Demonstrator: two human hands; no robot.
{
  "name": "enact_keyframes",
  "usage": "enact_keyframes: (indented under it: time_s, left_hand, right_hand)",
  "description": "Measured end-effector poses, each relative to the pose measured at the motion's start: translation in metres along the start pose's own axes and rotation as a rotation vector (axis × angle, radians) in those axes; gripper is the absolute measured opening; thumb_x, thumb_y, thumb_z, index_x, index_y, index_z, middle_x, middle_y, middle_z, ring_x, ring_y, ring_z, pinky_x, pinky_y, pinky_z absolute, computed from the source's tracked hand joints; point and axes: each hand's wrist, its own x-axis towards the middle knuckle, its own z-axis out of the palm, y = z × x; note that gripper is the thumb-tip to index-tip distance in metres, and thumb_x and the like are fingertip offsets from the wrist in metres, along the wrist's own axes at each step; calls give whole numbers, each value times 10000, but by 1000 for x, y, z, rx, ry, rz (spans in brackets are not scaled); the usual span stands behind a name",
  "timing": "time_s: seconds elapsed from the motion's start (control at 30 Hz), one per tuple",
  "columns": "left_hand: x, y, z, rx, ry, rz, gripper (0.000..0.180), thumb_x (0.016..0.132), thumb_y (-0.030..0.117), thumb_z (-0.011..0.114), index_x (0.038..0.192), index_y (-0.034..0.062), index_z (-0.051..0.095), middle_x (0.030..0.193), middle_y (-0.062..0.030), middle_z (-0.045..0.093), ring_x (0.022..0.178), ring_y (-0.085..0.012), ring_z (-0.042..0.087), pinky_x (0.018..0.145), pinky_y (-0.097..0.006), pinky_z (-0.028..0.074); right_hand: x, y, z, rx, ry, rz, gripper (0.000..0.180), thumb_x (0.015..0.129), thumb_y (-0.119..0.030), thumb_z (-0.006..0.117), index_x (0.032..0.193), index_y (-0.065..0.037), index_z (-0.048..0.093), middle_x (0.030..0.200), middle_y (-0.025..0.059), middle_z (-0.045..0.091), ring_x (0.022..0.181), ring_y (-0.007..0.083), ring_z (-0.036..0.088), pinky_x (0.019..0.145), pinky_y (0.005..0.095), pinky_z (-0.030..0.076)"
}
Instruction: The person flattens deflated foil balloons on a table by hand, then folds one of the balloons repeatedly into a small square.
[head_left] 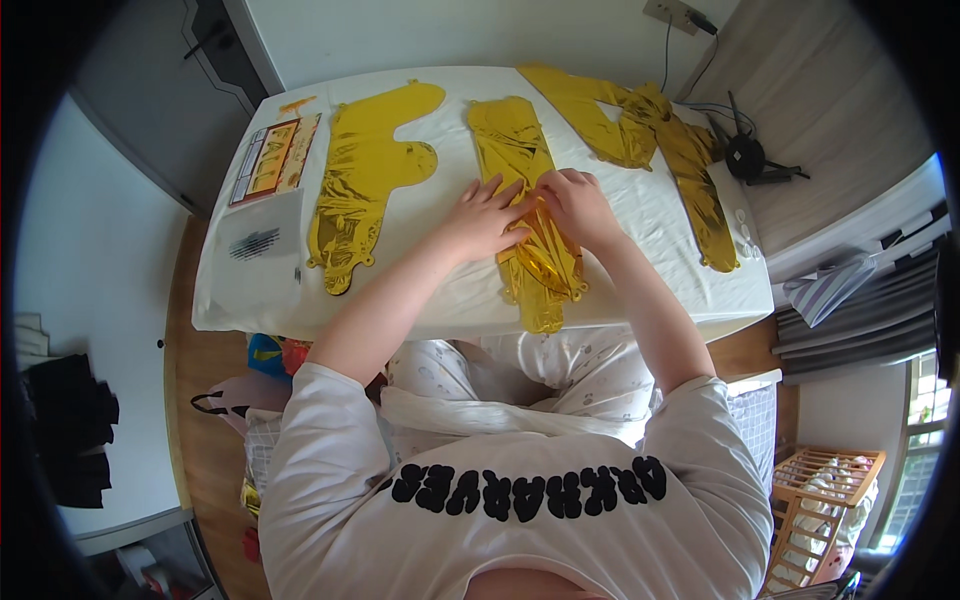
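A gold foil balloon [505, 130], deflated and partly folded, lies lengthwise in front of me. My left hand [488, 218] rests on its middle with the fingers spread. My right hand [580, 208] bends its fingers closed at the balloon's right edge, pinching what looks like the foil; the fingertips are partly hidden. To the left lies a flat gold foil balloon shaped like the letter F [362, 165]. Another gold foil balloon [690, 165], long and crumpled, spreads over the right side of the table.
The table [440, 290] has a white cloth. At its left lie a printed card [270, 160] and a clear plastic bag [262, 240] with dark thin pieces. A black router [745, 155] with cables stands at the right edge. A wooden crib [825, 500] is at the lower right.
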Motion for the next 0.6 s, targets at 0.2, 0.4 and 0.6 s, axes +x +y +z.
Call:
enact_keyframes:
  time_s: [0.2, 0.4, 0.6]
  left_hand:
    - [1, 1, -3, 0, -33, -15, 645, 1018, 577, 478, 1597, 327, 345, 1662, -97, 328, 1546, -392, 232, 1253, -586, 140]
    - [1, 2, -4, -1, -26, -8, 644, 1018, 586, 472, 1592, 316, 361, 1665, -110, 317, 1543, -396, 239, 1256, -579, 139]
    - [-10, -4, 1, -23, -4, 4, 658, 1025, 604, 444, 1597, 289, 366, 1688, -103, 268, 1566, -385, 182, 1261, -584, 115]
  right_hand:
    - [11, 4, 4, -10, -53, 56, 137, 985, -196, 577, 1031, -98, 662, 983, 81, 727, 1050, 295, 664, 997, 446, 438]
    - [24, 11, 10, 18, -49, 105, 131, 983, -171, 598, 1037, -81, 677, 1008, 109, 727, 1035, 317, 668, 967, 440, 468]
    - [-20, -92, -109, 378, 341, -165, 259, 916, -20, 688, 1172, -2, 653, 1081, 106, 701, 1044, 254, 662, 918, 313, 482]
